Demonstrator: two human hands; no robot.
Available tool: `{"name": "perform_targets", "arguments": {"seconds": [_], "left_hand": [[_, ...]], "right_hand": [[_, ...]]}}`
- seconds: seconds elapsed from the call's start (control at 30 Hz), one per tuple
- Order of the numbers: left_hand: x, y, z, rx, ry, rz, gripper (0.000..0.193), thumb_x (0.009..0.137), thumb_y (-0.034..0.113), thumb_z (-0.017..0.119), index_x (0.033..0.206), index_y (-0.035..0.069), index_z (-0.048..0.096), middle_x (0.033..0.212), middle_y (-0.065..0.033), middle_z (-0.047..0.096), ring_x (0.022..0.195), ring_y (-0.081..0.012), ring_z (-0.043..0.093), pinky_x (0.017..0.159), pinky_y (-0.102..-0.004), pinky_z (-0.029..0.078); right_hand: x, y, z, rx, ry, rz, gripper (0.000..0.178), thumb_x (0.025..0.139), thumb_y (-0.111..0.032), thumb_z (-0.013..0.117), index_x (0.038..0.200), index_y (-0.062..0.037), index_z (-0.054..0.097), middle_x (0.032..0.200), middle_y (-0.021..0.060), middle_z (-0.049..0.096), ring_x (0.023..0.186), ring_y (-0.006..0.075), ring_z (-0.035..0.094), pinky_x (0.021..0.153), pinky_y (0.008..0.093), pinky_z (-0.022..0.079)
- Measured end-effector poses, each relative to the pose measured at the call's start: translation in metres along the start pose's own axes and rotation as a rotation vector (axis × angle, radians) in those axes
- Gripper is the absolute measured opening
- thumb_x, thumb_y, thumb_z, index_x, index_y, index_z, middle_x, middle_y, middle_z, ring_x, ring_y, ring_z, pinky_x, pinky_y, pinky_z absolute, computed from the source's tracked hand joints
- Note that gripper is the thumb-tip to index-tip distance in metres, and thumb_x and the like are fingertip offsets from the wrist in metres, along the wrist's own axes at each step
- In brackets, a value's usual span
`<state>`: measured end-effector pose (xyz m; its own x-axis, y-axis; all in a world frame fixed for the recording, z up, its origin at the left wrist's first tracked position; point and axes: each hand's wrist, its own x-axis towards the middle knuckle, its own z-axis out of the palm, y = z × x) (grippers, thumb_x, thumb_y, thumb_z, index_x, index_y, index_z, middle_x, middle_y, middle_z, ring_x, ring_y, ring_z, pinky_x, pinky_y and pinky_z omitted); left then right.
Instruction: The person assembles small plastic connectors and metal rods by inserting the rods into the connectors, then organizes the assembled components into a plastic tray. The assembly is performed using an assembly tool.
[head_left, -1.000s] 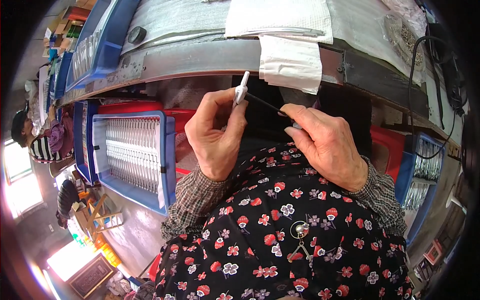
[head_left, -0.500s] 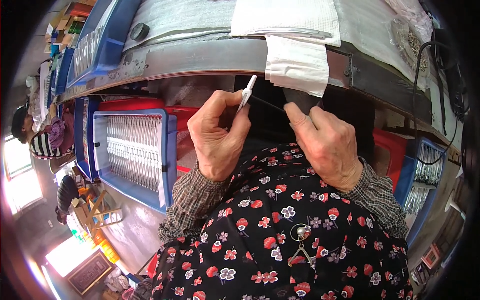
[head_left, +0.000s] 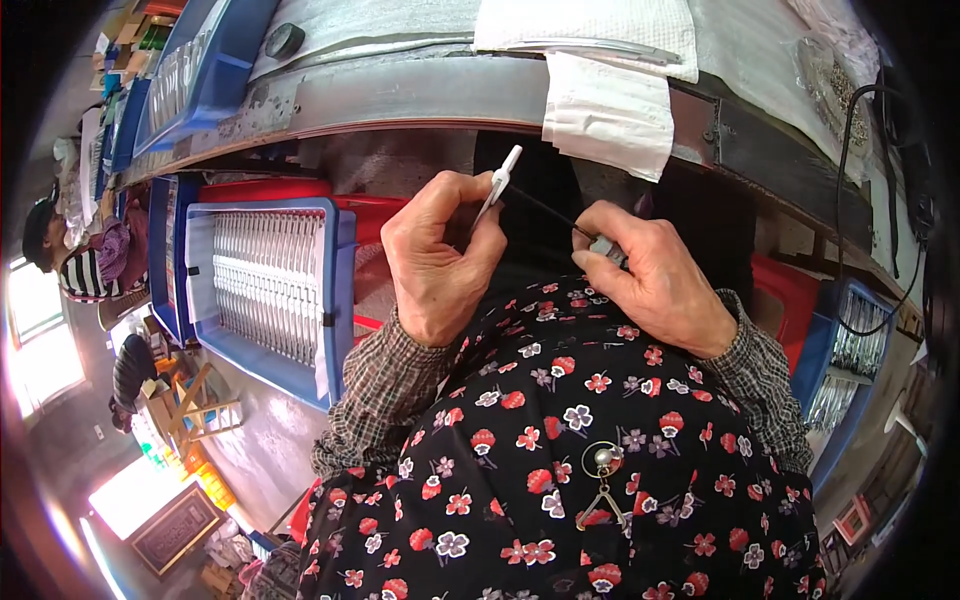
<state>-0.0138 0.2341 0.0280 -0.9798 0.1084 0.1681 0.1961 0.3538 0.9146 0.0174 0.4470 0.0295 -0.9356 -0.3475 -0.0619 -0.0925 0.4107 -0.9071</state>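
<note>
Between thumb and fingers my left hand [head_left: 440, 255] pinches a slim whitish piece [head_left: 508, 172] with a wider middle, its tip pointing up and away. My right hand [head_left: 655, 275] is closed round a tool's grey handle [head_left: 608, 252], mostly hidden in the palm. From it a thin black shaft [head_left: 548, 209] runs left to the whitish piece; whether its tip touches is hard to see. Both hands are above my lap, in front of a flowered black apron [head_left: 560, 440].
A workbench edge [head_left: 400, 105] crosses ahead, with white paper sheets [head_left: 610, 120] hanging over it. To the left stands a blue crate [head_left: 340, 290] of slim silvery pieces; another blue crate [head_left: 825, 370] is at right. A black cable [head_left: 845, 170] hangs at right. A person [head_left: 90, 250] sits far left.
My right hand has turned and its fingers have shifted, so the grey handle now shows. The left hand keeps its pinch on the whitish piece. The whole view has shifted slightly.
</note>
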Motion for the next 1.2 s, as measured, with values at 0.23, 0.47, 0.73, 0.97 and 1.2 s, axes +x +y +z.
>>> {"name": "perform_targets", "arguments": {"seconds": [0.23,0.47,0.73,0.97,1.2], "left_hand": [[-0.003,0.004,0.001,-0.036,0.027,0.014,0.015,0.08,-0.009,0.064,0.094,-0.003,0.064,0.072,-0.0013,0.057,0.063,-0.0037,0.051,0.058,-0.0204,0.042],[0.0,0.012,-0.001,-0.106,-0.025,-0.062,0.011,0.081,-0.008,0.063,0.091,-0.004,0.062,0.071,0.0017,0.055,0.065,-0.0016,0.048,0.058,-0.0194,0.04],[-0.004,0.004,-0.004,-0.003,-0.054,-0.057,0.012,0.08,-0.009,0.064,0.091,-0.004,0.062,0.07,0.001,0.055,0.064,-0.0016,0.049,0.058,-0.0194,0.04],[-0.008,-0.005,-0.001,-0.042,-0.053,-0.046,0.013,0.081,-0.009,0.065,0.092,-0.003,0.063,0.072,-0.0003,0.059,0.065,-0.0017,0.051,0.059,-0.0197,0.041],[-0.01,-0.011,0.001,-0.064,0.011,-0.037,0.015,0.082,-0.009,0.065,0.096,-0.003,0.065,0.076,0.0006,0.061,0.066,-0.0022,0.053,0.06,-0.0186,0.042]], "right_hand": [[-0.015,-0.013,0.01,-0.57,0.283,-0.261,0.033,0.082,-0.006,0.072,0.113,-0.0044,0.062,0.078,0.0102,0.054,0.065,0.0281,0.06,0.058,0.0393,0.049],[-0.011,-0.009,0.014,-0.647,0.241,-0.149,0.014,0.087,-0.009,0.066,0.097,-0.0033,0.057,0.074,0.0125,0.057,0.063,0.0324,0.063,0.054,0.0403,0.049],[-0.005,0.001,0.011,-0.093,0.044,-0.023,0.013,0.093,-0.011,0.055,0.09,0.0015,0.057,0.068,0.0193,0.057,0.056,0.0333,0.057,0.054,0.0394,0.044],[0.003,0.011,-0.003,0.326,-0.233,0.133,0.018,0.096,-0.013,0.053,0.087,0.0022,0.056,0.073,0.0004,0.048,0.071,0.0077,0.045,0.066,0.0262,0.042],[0.002,0.019,0.007,0.1,0.033,-0.191,0.026,0.085,-0.002,0.065,0.11,0.0015,0.06,0.082,0.0078,0.059,0.07,0.0172,0.056,0.069,0.0325,0.048]]}}
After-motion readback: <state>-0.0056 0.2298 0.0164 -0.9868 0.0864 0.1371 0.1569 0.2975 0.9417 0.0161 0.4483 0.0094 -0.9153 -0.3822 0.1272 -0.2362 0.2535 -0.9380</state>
